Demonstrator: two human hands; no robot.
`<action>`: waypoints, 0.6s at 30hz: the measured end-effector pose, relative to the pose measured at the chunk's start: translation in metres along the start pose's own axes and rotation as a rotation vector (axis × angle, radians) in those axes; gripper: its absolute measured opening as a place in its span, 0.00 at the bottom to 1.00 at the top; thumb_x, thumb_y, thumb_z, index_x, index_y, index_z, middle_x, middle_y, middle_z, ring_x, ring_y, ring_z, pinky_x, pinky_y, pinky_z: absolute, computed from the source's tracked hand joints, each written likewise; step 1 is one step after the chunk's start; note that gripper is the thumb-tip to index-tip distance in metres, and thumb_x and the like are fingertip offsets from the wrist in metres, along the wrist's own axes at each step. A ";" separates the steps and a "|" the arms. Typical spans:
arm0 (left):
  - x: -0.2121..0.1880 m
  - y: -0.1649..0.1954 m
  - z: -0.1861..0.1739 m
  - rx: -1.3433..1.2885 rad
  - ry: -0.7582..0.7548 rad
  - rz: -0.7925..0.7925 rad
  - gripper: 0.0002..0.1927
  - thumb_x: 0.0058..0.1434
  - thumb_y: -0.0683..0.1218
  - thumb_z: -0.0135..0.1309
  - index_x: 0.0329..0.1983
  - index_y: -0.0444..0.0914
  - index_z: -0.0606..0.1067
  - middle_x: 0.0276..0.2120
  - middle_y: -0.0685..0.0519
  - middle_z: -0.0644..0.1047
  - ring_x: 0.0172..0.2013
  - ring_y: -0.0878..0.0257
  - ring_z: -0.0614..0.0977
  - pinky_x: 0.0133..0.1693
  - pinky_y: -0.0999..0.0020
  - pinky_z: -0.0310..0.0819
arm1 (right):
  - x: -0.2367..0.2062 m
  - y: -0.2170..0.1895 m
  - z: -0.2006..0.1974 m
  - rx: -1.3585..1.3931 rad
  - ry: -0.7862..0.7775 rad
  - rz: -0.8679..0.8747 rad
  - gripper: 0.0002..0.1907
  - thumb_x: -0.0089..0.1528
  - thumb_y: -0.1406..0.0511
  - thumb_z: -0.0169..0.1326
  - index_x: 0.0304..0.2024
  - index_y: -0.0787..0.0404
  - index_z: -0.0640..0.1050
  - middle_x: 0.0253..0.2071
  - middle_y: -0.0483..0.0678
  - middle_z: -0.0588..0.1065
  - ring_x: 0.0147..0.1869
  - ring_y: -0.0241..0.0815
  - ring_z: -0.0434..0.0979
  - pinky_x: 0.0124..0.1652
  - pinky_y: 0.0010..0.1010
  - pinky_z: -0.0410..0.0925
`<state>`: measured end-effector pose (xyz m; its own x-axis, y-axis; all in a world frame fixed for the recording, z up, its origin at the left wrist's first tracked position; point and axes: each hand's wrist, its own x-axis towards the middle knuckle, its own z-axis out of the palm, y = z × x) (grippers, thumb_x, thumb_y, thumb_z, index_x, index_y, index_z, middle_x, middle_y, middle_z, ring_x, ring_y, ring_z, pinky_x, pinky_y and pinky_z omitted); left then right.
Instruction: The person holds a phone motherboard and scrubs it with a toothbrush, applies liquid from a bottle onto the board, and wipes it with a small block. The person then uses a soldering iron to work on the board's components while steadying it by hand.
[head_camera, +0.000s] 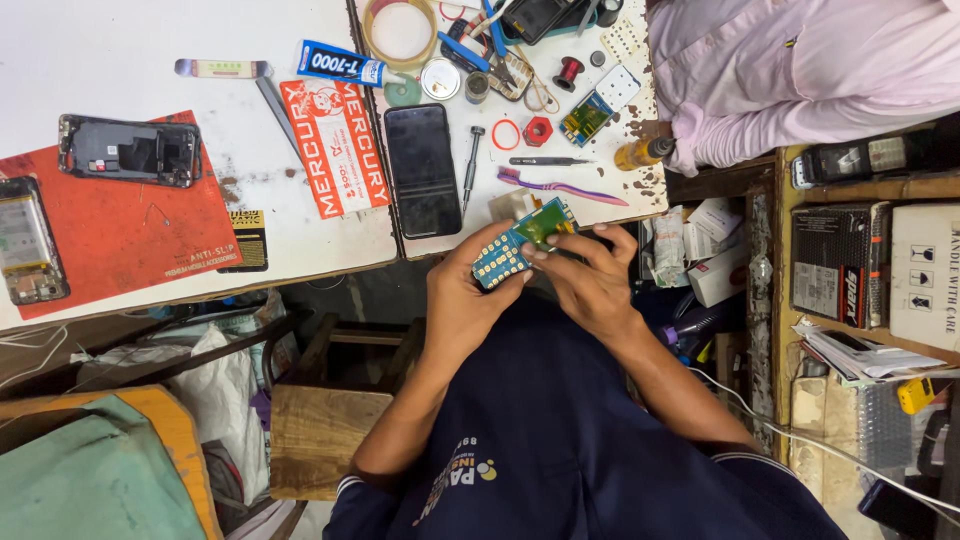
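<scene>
I wear a navy short-sleeved shirt (590, 440) with thin white sleeve trim (745, 458) and a printed white-and-yellow logo (455, 482); forearms bare.

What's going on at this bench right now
A person holds a small circuit board, blue keypad side with a green section, in both hands at the table edge. The left hand grips its lower end; the right hand pinches its upper edge. A black phone, screwdriver, toothbrush and glue tube lie beyond.
</scene>
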<state>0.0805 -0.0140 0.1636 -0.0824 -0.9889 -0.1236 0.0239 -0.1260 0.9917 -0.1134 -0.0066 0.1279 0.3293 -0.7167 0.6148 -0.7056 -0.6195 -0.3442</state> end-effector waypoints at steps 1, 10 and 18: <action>0.000 0.000 0.000 0.000 -0.001 -0.005 0.27 0.56 0.35 0.67 0.60 0.35 0.76 0.45 0.54 0.84 0.43 0.74 0.81 0.46 0.75 0.79 | -0.002 0.001 0.002 0.013 0.041 0.000 0.19 0.58 0.73 0.69 0.48 0.54 0.80 0.46 0.38 0.81 0.52 0.36 0.78 0.60 0.40 0.58; -0.001 0.004 0.002 0.025 -0.001 0.055 0.27 0.56 0.35 0.67 0.60 0.35 0.76 0.45 0.54 0.84 0.44 0.74 0.82 0.47 0.75 0.80 | -0.010 -0.001 0.011 0.009 0.065 0.051 0.22 0.58 0.72 0.71 0.51 0.57 0.76 0.47 0.42 0.79 0.56 0.41 0.77 0.63 0.43 0.59; 0.000 0.003 0.004 0.053 0.014 0.058 0.27 0.56 0.35 0.67 0.60 0.36 0.76 0.45 0.53 0.84 0.44 0.73 0.83 0.47 0.75 0.80 | -0.008 -0.002 0.006 -0.079 0.023 0.043 0.17 0.57 0.74 0.68 0.47 0.56 0.82 0.46 0.38 0.81 0.55 0.38 0.76 0.61 0.41 0.58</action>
<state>0.0764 -0.0139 0.1669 -0.0680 -0.9955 -0.0662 -0.0242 -0.0647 0.9976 -0.1109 -0.0012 0.1199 0.2839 -0.7342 0.6167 -0.7663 -0.5604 -0.3143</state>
